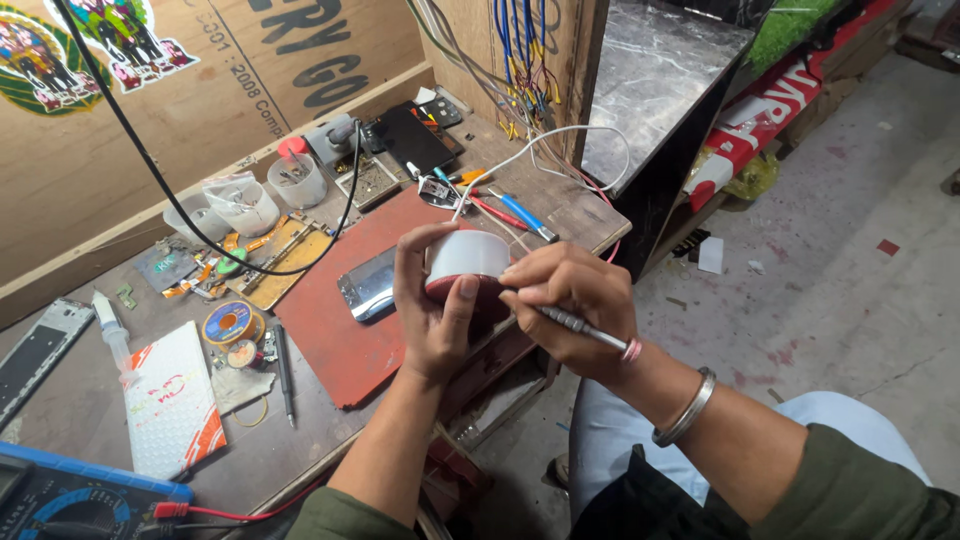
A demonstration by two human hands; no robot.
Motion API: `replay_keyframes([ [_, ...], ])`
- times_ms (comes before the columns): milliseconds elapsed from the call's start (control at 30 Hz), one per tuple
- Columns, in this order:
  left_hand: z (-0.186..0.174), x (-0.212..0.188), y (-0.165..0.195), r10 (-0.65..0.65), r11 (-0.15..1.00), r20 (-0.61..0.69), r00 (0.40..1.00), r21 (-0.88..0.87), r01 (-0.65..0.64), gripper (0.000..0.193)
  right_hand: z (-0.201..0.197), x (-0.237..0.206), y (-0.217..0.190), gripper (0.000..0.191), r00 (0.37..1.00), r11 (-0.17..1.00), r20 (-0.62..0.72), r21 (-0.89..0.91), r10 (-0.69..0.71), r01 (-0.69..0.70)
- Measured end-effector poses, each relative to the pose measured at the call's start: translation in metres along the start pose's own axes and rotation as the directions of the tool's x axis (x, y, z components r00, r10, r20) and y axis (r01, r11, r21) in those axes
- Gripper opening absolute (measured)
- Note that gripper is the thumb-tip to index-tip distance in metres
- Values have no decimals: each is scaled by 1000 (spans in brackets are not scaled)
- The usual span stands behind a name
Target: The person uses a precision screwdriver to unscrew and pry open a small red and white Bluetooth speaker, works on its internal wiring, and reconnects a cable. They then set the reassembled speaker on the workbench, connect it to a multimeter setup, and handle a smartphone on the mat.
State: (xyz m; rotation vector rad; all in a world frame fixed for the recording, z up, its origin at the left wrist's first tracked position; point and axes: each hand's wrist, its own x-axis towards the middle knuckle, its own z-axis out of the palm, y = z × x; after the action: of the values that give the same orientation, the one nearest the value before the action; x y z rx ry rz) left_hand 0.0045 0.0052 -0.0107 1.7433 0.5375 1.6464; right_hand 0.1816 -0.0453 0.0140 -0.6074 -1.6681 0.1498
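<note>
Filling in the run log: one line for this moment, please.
left hand: grips round white-and-red device | right hand: holds thin metal tool at it | phone: on red mat

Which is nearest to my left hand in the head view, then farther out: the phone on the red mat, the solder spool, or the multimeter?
From the left hand:
1. Phone, just to its left on the red mat.
2. Solder spool, farther left on the bench.
3. Multimeter, farthest, at the bottom left corner.
</note>
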Motion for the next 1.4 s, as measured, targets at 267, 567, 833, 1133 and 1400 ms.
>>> replay_keyframes([
  [267,-2,2,-3,-1,1000,-13,1000,-15,1,60,11,-20,3,17,932,863,-32,392,361,-320],
  [567,-1,1,-4,23,999,-20,1000,28,-23,57,12,-16,3,17,928,862,-15,377,373,-340],
  [833,0,2,1,22,999,-8,1000,44,-22,55,4,-1,2,23,998,986,-13,154,69,-66],
  [1133,3,4,-4,22,999,-9,1000,48,-22,54,0,1,9,28,987,982,-18,-102,-160,157],
  [1400,1,3,-5,49,998,17,999,31,-50,55,6,-18,15,31,730,629,-138,628,669,-458],
])
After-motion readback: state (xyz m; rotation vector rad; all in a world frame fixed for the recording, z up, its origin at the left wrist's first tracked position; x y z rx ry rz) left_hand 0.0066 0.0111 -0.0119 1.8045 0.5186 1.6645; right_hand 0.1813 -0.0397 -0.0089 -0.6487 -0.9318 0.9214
